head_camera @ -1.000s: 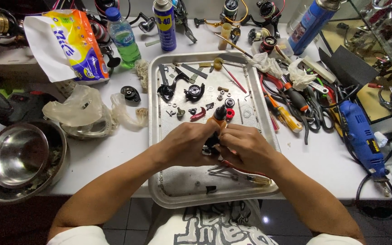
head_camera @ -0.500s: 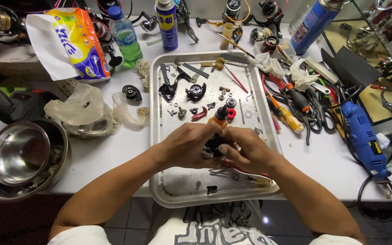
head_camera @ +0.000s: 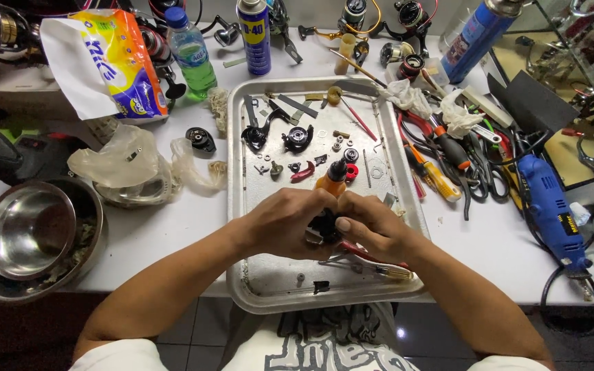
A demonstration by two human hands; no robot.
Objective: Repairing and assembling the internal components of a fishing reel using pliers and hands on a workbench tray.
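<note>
Meanwhile left hand (head_camera: 284,223), right hand (head_camera: 372,227) clasp black part (head_camera: 324,223) over tray (head_camera: 256,275); orange-handled screwdriver (head_camera: 331,180) between.

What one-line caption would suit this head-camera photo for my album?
Both hands, left hand and right hand, grip a small black part over a metal tray of scattered pieces.

tray (head_camera: 256,282): silver | spray can (head_camera: 254,38): blue, yellow | rotary tool (head_camera: 550,209): blue | bottle (head_camera: 188,53): green, blue cap

Single head cam, looks steeply down from above, close over metal tray (head_camera: 259,275) on white worktable (head_camera: 173,227).
</note>
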